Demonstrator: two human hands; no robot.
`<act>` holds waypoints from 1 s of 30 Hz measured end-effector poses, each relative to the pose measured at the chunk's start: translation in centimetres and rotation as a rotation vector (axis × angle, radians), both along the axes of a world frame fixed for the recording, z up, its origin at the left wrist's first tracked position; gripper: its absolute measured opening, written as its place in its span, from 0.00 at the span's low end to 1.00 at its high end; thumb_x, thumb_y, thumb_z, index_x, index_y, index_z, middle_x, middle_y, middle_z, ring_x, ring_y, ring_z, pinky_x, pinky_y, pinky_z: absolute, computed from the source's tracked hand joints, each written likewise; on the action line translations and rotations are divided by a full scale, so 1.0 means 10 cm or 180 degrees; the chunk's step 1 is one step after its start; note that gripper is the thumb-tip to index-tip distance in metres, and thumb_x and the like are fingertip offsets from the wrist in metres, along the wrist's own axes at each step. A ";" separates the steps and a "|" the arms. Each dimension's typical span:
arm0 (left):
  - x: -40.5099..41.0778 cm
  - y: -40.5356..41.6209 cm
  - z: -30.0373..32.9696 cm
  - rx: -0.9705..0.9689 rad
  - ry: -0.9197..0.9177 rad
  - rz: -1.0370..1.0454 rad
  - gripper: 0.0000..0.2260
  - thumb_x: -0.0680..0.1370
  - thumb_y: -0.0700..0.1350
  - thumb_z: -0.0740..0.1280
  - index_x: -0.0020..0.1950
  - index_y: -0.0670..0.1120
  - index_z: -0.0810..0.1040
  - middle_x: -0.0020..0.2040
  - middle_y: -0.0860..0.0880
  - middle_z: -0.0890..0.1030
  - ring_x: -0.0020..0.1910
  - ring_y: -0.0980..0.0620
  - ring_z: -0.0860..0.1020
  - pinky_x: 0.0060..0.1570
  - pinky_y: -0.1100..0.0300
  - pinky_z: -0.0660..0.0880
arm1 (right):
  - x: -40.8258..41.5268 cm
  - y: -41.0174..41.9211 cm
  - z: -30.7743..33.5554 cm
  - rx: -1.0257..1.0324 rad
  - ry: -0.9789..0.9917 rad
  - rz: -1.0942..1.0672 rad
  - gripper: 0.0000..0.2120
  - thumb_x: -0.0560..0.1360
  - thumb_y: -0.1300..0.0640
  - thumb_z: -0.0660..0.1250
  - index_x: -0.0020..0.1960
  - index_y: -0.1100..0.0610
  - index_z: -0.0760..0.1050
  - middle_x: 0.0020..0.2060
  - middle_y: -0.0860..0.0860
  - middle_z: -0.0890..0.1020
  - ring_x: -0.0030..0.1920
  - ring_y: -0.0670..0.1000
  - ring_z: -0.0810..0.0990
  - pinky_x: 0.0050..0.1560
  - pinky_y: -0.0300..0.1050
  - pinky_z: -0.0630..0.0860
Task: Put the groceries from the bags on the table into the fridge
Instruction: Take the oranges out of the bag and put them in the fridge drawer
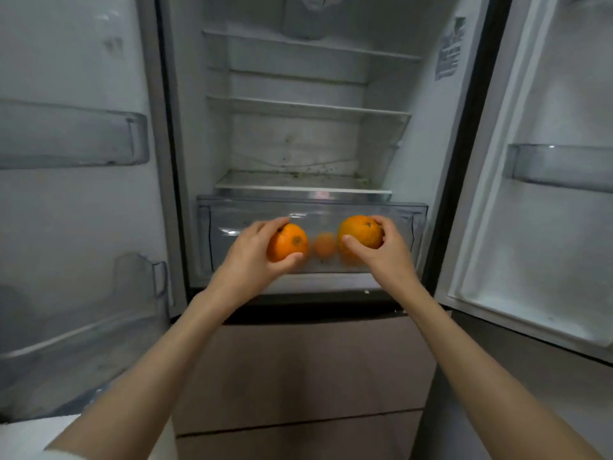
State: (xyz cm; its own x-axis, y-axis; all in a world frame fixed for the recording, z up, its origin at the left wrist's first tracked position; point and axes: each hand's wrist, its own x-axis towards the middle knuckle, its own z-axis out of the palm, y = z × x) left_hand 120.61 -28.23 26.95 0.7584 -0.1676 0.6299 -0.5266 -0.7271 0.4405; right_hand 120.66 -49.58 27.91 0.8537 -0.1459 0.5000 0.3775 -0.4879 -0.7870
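While both forearms reach up from the bottom corners of the frame, we see the left hand point(252, 257) and the right hand point(381, 252) each carrying one orange toward the open fridge point(185, 144), at mid-frame. Holding one fruit per hand, we judge, lets two go in on a single trip.

The left orange point(287, 242) sits in a curled grip: the fingers wrap over its top left, the thumb presses its lower right edge, and its face and stem end show between them. The right orange point(361, 232) is likewise clasped, the thumb on its lower left and the fingers curving round its right side. Neither hand is spread, and neither fruit has been let go.

Just behind the hands, in the centre of the frame, stands the clear crisper drawer point(408, 224). Its front looks shut, and a blurred orange shape point(325, 245) shows through it between the two held fruits; we cannot tell whether that is fruit inside or a reflection. The drawer, we judge, is the likely target, and it would need opening first.

Further back, in the upper centre, glass shelves point(308, 109) rise in tiers. The door bins point(76, 134) flank the scene at left and right.
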 end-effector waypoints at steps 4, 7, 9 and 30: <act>0.44 -0.09 0.39 -0.0006 0.0023 0.0349 0.27 0.71 0.54 0.71 0.68 0.51 0.68 0.62 0.46 0.73 0.60 0.47 0.72 0.59 0.56 0.67 | 0.64 -0.16 0.36 -0.0121 -0.0087 0.0051 0.26 0.68 0.48 0.72 0.63 0.51 0.68 0.59 0.52 0.73 0.57 0.53 0.74 0.60 0.53 0.72; 0.73 -0.16 0.47 -0.0123 0.0034 0.0510 0.26 0.71 0.54 0.71 0.66 0.50 0.69 0.61 0.46 0.74 0.58 0.46 0.73 0.57 0.56 0.68 | 1.02 -0.22 0.53 -0.0159 -0.0143 0.0052 0.27 0.68 0.48 0.73 0.63 0.53 0.68 0.60 0.53 0.75 0.58 0.55 0.74 0.61 0.53 0.71; 0.93 -0.19 0.52 -0.0146 0.0017 0.0646 0.26 0.71 0.54 0.71 0.65 0.50 0.68 0.59 0.46 0.75 0.57 0.46 0.73 0.55 0.56 0.68 | 1.23 -0.24 0.62 -0.0252 -0.0188 0.0031 0.27 0.67 0.49 0.73 0.63 0.53 0.69 0.59 0.54 0.76 0.58 0.55 0.75 0.60 0.49 0.71; 2.06 0.00 0.59 0.0793 0.1236 0.1459 0.12 0.75 0.59 0.61 0.43 0.55 0.81 0.45 0.52 0.82 0.48 0.50 0.79 0.45 0.59 0.72 | 2.28 -0.30 0.52 -0.2385 0.1128 -0.0546 0.18 0.73 0.42 0.57 0.40 0.56 0.74 0.50 0.57 0.81 0.51 0.58 0.79 0.50 0.47 0.73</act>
State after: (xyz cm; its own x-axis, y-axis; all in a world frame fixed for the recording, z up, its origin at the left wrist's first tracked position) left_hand 141.18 -28.22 32.86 0.9524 0.1215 0.2795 0.0250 -0.9452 0.3255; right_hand 143.51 -52.59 33.14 0.9744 -0.0246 0.2234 0.0425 -0.9559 -0.2906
